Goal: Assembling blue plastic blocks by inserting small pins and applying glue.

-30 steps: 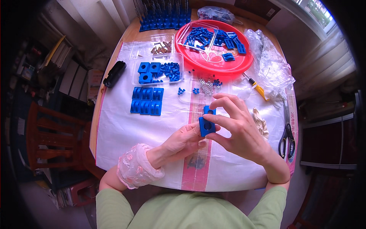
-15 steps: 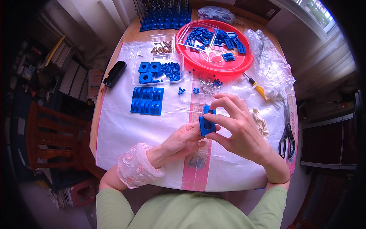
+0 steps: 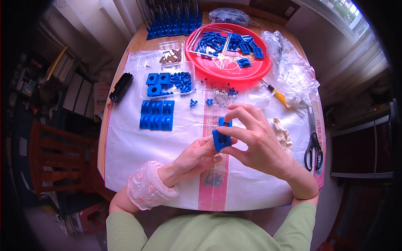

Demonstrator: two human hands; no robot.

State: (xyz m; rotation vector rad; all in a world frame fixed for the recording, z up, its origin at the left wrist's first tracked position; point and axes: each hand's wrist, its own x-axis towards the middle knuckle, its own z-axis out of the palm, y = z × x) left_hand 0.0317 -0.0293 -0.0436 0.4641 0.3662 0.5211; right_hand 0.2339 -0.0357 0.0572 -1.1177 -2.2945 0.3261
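Note:
A blue plastic bracket (image 3: pixel 222 141) is held over the middle of the cloth, its square face with a round hole turned up. Just beyond that face shows a second blue part with a hole (image 3: pixel 225 121); whether the two are one piece I cannot tell. My left hand (image 3: pixel 197 154) grips the bracket's left side, its fingers curled underneath. From the right, my right hand (image 3: pixel 257 138) pinches the bracket between thumb and fingers, the forefinger bent over the far part. Several finished-looking blue pieces (image 3: pixel 156 115) stand in rows to the left of my hands.
A clear box (image 3: pixel 146 90) holds blue parts; small nuts (image 3: pixel 224 95) lie nearby. Behind are a red tray (image 3: pixel 255 75) and blue stands with springs (image 3: pixel 173 27). Scissors (image 3: pixel 314 150), a yellow-handled screwdriver (image 3: pixel 279 97) and crumpled plastic (image 3: pixel 291 71) lie right. A black case (image 3: pixel 121 87) sits left.
The whole view has shifted slightly, so the table things appear a little further left. Both hands keep their grip on the blue bracket, which looks tilted a bit differently.

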